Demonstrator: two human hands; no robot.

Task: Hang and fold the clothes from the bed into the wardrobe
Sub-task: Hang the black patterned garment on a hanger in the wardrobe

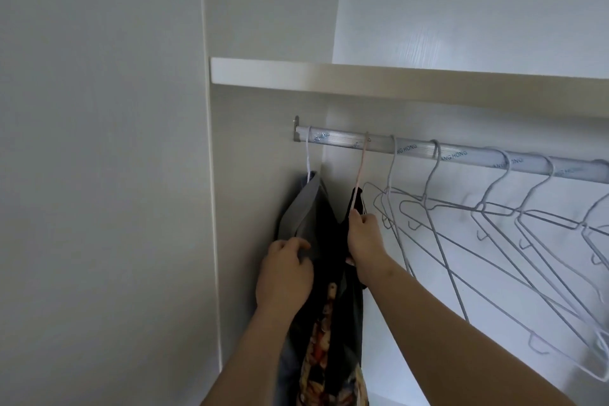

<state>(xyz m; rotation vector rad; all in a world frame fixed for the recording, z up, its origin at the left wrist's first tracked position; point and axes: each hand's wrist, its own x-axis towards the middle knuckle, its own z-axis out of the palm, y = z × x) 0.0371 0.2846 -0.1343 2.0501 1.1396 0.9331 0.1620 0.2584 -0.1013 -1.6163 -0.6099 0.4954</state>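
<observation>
A metal rail (461,155) runs across the open wardrobe under a shelf (362,79). At its left end a grey garment (303,211) hangs on a white hanger. Beside it a black garment (333,241) with a patterned print lower down hangs on a pink hanger (362,168). My left hand (286,273) grips the grey garment's edge. My right hand (364,236) pinches the pink hanger's neck and the black fabric just below the hook.
Several empty white wire hangers (494,217) hang along the rail to the right. The wardrobe's white side panel (105,175) stands at the left, close to the grey garment. Above the shelf is a white upper compartment (461,10).
</observation>
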